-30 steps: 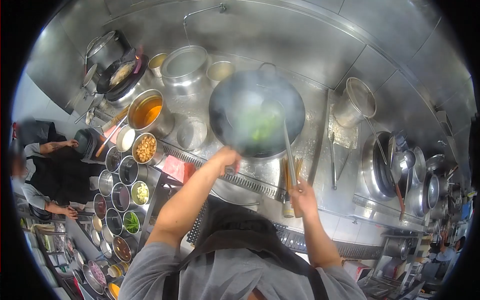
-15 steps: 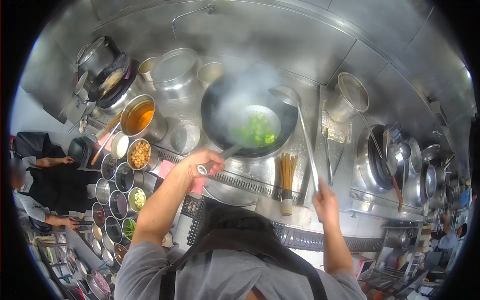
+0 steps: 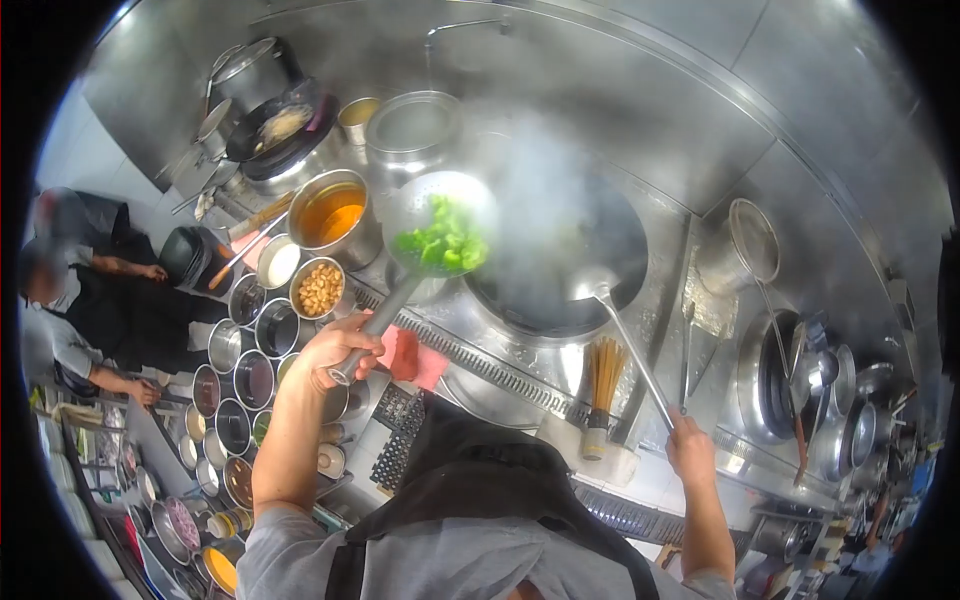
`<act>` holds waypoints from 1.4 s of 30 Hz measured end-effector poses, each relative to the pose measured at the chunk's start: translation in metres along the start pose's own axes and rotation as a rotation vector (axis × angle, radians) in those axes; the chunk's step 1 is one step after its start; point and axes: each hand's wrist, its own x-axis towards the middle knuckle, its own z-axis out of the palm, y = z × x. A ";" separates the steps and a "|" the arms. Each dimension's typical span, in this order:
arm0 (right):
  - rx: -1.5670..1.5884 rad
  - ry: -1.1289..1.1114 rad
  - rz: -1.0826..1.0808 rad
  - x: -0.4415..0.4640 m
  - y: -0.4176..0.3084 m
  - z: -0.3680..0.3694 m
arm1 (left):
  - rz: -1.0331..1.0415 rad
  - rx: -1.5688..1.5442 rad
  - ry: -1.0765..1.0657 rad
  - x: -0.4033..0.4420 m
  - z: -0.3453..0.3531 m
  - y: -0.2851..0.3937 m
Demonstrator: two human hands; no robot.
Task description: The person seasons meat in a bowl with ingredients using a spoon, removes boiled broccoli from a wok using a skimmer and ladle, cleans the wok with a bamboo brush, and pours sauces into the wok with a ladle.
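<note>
My left hand [image 3: 338, 352] is wrapped round the grey handle of a perforated strainer [image 3: 468, 195]. Green vegetable pieces [image 3: 442, 242] lie in its bowl, which is left of the steaming wok [image 3: 622, 225]. A long-handled ladle [image 3: 642, 355] is gripped by my right hand [image 3: 692, 452], and its bowl is over the right part of the wok. Steam partly hides the wok's inside. Close to the wok's front edge stands a bamboo brush [image 3: 602, 375].
A pot of orange liquid [image 3: 355, 258], a bowl of nuts [image 3: 320, 288] and several metal containers are on the left. A lidded pot [image 3: 415, 130] stands at the back. A sieve over a pot [image 3: 740, 245] is on the right. Another person [image 3: 110, 310] stands far left.
The strainer with the green pieces has come out of the wok and moved left. The ladle's bowl has come down from the wok's back right rim. The view has shifted.
</note>
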 end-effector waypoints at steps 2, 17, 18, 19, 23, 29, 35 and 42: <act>-0.002 -0.027 -0.028 0.020 -0.002 0.018 | 0.017 0.037 0.062 -0.011 -0.008 -0.004; 0.597 0.047 0.286 0.189 -0.107 0.093 | -0.121 -0.082 0.021 0.092 -0.165 -0.091; 0.645 -0.016 0.313 0.191 -0.113 0.089 | -0.147 0.001 0.081 0.092 -0.171 -0.086; 0.694 -0.077 0.341 0.191 -0.116 0.088 | -0.186 0.236 0.193 0.093 -0.177 -0.080; 0.307 0.116 -0.052 0.168 -0.105 0.096 | 0.257 1.326 0.675 0.082 -0.130 -0.045; 0.103 0.105 -0.136 0.106 -0.071 0.071 | 0.001 1.481 0.272 0.157 -0.078 -0.125; 0.090 -0.009 -0.005 0.032 -0.026 0.060 | 0.231 1.226 0.600 0.175 -0.077 -0.184; 0.801 -0.010 0.531 -0.016 -0.070 0.079 | 0.384 0.252 0.372 0.146 -0.051 -0.149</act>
